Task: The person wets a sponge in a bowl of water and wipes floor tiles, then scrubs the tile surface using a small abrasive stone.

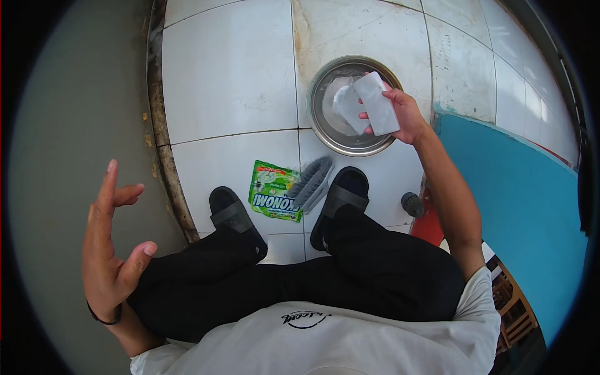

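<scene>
My right hand [406, 112] grips a flat white rectangular slab [377, 103], holding it tilted over a round metal basin [315, 122]. Fingers curl around its left edge, with the thumb on top. Inside the basin are what looks like clear water and another whitish flat piece [345, 106], partly hidden behind the slab. My left hand [115, 231] is raised at the left, empty, its fingers apart and a dark band around the wrist. Between my feet lies a green detergent packet [270, 195], and a grey-bristled brush [312, 181] rests against its right side.
White tiles [231, 81] form the floor, bordered on the left by a worn dark edge [164, 150] beside a grey surface [81, 125]. A small dark ribbed object [412, 204] stands near the blue wall [500, 181]. Wooden furniture [515, 312] shows at lower right.
</scene>
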Motion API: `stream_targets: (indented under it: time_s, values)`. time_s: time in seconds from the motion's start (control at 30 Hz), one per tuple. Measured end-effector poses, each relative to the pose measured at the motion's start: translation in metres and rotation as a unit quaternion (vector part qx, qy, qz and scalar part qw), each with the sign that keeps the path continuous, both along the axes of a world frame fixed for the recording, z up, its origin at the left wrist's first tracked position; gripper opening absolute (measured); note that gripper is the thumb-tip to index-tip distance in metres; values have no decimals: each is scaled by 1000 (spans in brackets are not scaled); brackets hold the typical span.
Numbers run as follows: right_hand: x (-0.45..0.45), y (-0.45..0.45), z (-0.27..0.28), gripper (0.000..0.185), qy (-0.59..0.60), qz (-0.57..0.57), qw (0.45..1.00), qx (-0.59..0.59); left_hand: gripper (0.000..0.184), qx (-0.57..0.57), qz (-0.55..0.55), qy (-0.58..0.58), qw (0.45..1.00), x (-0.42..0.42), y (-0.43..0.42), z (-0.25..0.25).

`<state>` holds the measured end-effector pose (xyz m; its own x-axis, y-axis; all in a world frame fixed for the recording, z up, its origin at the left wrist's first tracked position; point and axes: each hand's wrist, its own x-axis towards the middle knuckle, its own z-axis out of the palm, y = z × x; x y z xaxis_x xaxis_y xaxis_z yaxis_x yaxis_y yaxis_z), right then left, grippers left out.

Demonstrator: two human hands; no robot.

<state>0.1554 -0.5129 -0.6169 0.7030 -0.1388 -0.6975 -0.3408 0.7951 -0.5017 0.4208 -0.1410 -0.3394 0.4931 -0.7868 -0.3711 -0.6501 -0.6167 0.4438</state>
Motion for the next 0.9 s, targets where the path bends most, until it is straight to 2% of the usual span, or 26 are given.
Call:
stream_targets:
  time_s: [0.07,0.13,0.43,0.63,0.73,0.9]
  values:
    - [0,3,0,49,-5,-21,999,33,94,3,5,2,1000,-1,0,0]
    - [3,7,7,51,-8,-33,998,59,95,6,5,1,1000,-1,3,0]
    - [25,16,0,59,16,-96,995,-20,96,-8,22,-6,1000,-3,15,2]
    - [41,24,13,49,121,-112,981,-100,97,-3,17,-18,1000,-4,20,3]
    - [37,21,6,41,114,-103,979,-136,97,-3,15,-18,1000,-4,20,3]
    - [36,23,5,43,141,-57,956,-252,95,19,17,-12,1000,-6,17,6]
